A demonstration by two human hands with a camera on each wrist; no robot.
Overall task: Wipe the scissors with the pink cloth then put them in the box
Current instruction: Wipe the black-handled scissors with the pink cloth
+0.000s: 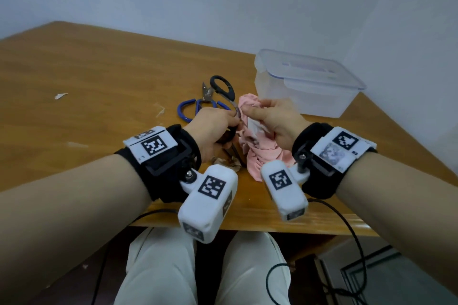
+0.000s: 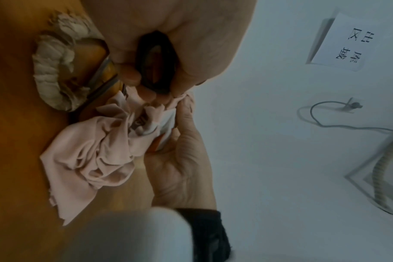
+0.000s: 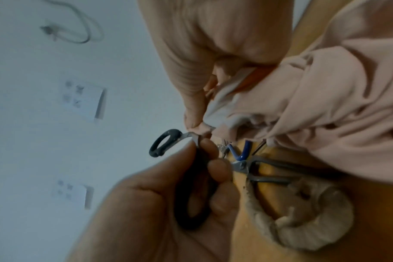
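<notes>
My left hand [image 1: 223, 124] grips the lower loop of black-handled scissors [image 1: 224, 88], held above the table's near middle; the other loop points away from me. In the left wrist view my fingers [image 2: 132, 74] curl through that black loop [image 2: 155, 62]. My right hand [image 1: 247, 110] holds the bunched pink cloth [image 1: 262, 153] and pinches a fold of it round the scissors near the pivot [image 3: 198, 126]. The blades are hidden in the cloth. The clear plastic box [image 1: 307, 86] stands at the back right with its lid on.
Blue-handled scissors [image 1: 192, 108] lie on the wooden table [image 1: 99, 77] just beyond my left hand. A third pair with cloth-wrapped handles [image 3: 303, 221] lies under my hands near the front edge. Small white scraps [image 1: 60, 96] dot the left. Walls close the back and right.
</notes>
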